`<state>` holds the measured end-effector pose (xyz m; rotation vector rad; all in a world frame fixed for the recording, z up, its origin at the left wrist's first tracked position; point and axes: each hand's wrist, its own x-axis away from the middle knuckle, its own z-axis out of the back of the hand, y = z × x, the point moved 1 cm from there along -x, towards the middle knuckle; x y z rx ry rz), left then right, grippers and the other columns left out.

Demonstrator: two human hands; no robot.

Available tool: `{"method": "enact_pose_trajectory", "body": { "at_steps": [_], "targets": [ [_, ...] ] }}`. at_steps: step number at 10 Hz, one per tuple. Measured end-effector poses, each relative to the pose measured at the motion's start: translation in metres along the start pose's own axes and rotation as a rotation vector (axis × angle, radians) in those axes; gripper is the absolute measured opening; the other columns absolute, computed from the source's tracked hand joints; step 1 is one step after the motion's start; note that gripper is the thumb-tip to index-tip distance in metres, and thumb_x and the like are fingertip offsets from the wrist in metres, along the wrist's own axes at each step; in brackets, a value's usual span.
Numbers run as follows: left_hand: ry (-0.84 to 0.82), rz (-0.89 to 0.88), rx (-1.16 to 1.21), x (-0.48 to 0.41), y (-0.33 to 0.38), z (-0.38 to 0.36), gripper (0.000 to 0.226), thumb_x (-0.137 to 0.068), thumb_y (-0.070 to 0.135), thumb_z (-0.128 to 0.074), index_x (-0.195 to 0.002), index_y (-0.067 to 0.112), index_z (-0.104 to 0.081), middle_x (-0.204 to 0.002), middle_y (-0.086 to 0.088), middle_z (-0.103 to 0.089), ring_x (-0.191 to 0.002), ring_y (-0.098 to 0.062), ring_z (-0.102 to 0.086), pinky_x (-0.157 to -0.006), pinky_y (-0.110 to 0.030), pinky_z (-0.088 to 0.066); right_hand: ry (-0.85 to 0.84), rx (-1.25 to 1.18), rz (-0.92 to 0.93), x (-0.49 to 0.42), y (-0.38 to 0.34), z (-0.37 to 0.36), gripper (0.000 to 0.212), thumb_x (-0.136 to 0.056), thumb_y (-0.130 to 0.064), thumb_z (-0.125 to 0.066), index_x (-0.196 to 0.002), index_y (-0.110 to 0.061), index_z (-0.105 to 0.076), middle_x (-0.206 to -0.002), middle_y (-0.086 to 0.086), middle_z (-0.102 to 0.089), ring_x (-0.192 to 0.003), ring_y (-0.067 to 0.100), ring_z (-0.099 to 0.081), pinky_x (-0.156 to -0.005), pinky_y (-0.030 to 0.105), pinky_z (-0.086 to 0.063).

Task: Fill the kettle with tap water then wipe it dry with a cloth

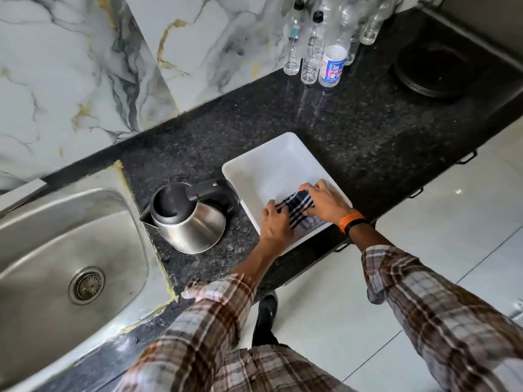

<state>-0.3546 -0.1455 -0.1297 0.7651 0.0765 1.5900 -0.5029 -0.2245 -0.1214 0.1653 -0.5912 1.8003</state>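
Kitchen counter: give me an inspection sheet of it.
Surface: black granite counter, steel sink on the left.
Job's things: kettle upright beside the sink, lid shut; checked cloth in the white tray.
Clutter: clear bottles by the wall, black plates.
Grippers: left hand and right hand both on the cloth.
Cables: nothing seen.
Surroundings: marble wall tiles, pale floor.

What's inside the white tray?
In the tray: a folded dark checked cloth at its near side, with both hands on it, left hand and right hand. The rest is bare white. The floor under the cloth and hands is hidden.
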Motion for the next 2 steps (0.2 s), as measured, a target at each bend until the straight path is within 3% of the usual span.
{"method": "enact_pose_trajectory", "body": {
  "at_steps": [1,2],
  "targets": [
    [0.052,-0.022,-0.186,0.007,0.003,0.002,0.073,-0.096,0.025,-0.061,-0.157,0.007,-0.025,-0.168,-0.024,-0.011,-0.158,-0.043,-0.002,-0.125,-0.051,-0.024,0.089,0.189,0.018,0.008,-0.011,0.001,0.073,-0.083,-0.036,-0.072,-0.147,-0.024,-0.040,-0.135,0.014,-0.041,-0.119,0.037,-0.051,-0.101,0.047,-0.050],
    [0.232,-0.174,-0.235,0.019,-0.008,0.011,0.078,-0.100,0.033,-0.054,-0.161,0.002,-0.017,-0.171,-0.022,-0.008,-0.160,-0.038,0.002,-0.130,-0.047,-0.001,0.323,0.262,0.075,0.016,-0.029,0.006,0.078,-0.085,-0.049,-0.066,-0.151,-0.020,-0.035,-0.151,0.015,-0.038,-0.140,0.036,-0.038,-0.108,0.053,-0.043]
  ]
}}
